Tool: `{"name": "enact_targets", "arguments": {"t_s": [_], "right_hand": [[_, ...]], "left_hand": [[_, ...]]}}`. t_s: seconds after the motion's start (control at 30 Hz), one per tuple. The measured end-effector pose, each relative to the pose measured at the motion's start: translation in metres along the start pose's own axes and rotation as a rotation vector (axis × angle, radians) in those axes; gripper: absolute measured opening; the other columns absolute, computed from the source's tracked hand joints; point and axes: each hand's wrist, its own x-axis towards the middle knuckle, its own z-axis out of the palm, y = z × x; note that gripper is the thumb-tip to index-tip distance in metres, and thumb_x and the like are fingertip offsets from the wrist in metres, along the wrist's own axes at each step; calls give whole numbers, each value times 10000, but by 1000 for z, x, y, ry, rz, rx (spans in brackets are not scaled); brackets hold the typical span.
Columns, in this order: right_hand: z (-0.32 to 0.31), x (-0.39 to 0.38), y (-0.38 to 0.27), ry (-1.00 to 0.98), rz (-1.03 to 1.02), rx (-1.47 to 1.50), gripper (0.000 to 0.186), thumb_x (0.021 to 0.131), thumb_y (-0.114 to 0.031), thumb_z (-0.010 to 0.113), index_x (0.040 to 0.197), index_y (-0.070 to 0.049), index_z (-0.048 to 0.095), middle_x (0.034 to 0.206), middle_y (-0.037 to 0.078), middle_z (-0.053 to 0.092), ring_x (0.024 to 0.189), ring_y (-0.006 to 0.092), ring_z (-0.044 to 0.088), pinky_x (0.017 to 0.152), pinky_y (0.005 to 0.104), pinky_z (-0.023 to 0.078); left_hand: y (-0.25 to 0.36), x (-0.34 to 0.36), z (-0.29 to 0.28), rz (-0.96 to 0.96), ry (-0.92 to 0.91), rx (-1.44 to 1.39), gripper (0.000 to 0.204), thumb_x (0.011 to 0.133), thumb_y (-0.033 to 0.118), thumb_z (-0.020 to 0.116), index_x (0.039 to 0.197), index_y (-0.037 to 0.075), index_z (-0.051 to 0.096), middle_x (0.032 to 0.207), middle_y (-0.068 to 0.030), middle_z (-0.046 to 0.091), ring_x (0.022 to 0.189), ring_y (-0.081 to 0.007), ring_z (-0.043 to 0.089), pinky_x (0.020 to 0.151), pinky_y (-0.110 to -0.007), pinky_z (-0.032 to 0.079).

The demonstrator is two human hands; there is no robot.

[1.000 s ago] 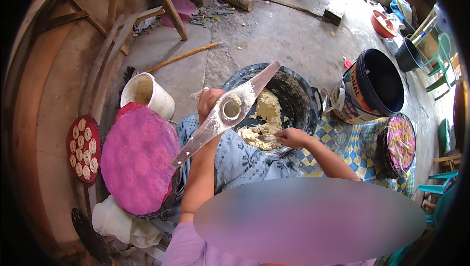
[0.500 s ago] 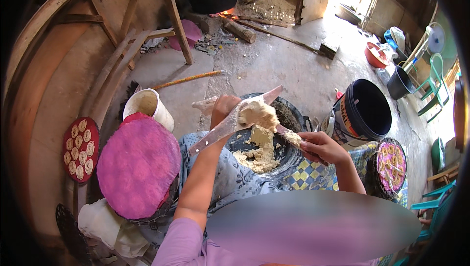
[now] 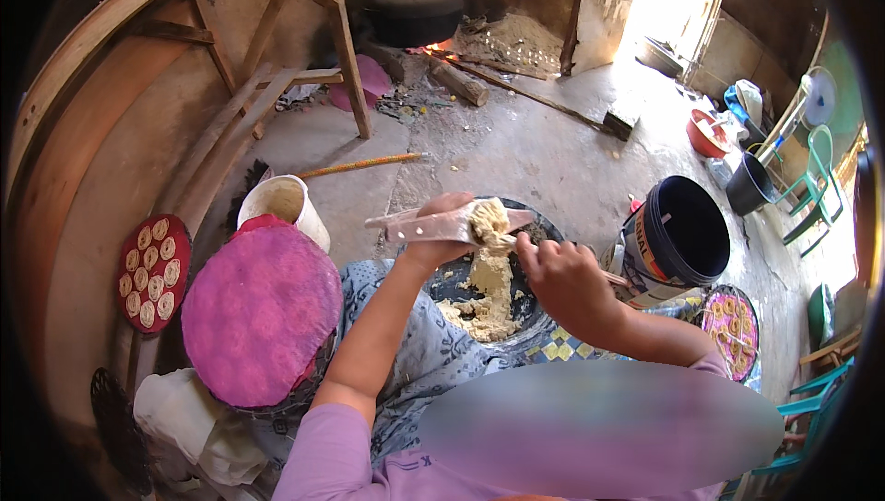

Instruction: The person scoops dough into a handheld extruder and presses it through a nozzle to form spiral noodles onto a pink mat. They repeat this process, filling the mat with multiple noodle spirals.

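Note:
My left hand is wrapped round a pale, wet-looking dough bag with pointed corners and small holes, held above the basin. A lump of cream-coloured dough sits in its mouth. My right hand grips a wooden spatula, whose handle pokes out beyond the fingers. Its blade end, smeared with dough, meets the lump at the bag's mouth. Below both hands stands a dark round basin with more dough heaped inside. Patterned cloth covers my lap beside it.
Left of me are a pink cloth-covered round tray, a white bucket and a red tray of dough coils. To the right stand a large black-lined bucket and another coil tray. A pot sits over a fire ahead.
The spatula's dough end has moved into the bag's mouth, and my right hand has come forward and left. The bag has folded narrower, its corners drawn in. The view has shifted slightly.

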Motion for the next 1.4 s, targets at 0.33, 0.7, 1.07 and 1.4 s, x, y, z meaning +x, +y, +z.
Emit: {"name": "enact_targets", "arguments": {"t_s": [0.33, 0.7, 1.07, 1.4], "right_hand": [[-33, 6, 37, -61, 47, 103, 421, 842, -99, 578, 1263, -119, 590, 756, 34, 598, 654, 175, 634, 581, 324, 476], [-45, 7, 43, -185, 110, 232, 380, 865, -80, 551, 1241, -120, 591, 749, 37, 612, 620, 177, 635, 547, 330, 475], [-28, 30, 26, -39, -86, 89, 390, 867, -134, 572, 1257, -103, 569, 750, 19, 609, 645, 168, 645, 570, 311, 472], [-27, 12, 47, 81, 225, 501, 426, 887, -48, 545, 1302, -142, 553, 829, 106, 634, 614, 237, 636, 524, 376, 492]], "left_hand": [[6, 3, -21, -98, -6, 92, 304, 692, 265, 789, 857, 102, 593, 797, -81, 572, 761, -304, 590, 664, -419, 473], [-4, -6, -27, -228, -70, 247, 227, 752, 306, 769, 824, 120, 661, 790, -72, 604, 777, -298, 596, 700, -425, 482], [24, 6, -25, -175, -38, -59, 433, 622, 296, 817, 898, 77, 565, 837, -108, 585, 810, -323, 588, 719, -424, 477], [0, -2, -33, -237, -11, 261, 277, 741, 246, 810, 946, 106, 688, 871, -90, 675, 811, -277, 644, 718, -391, 511]]}}
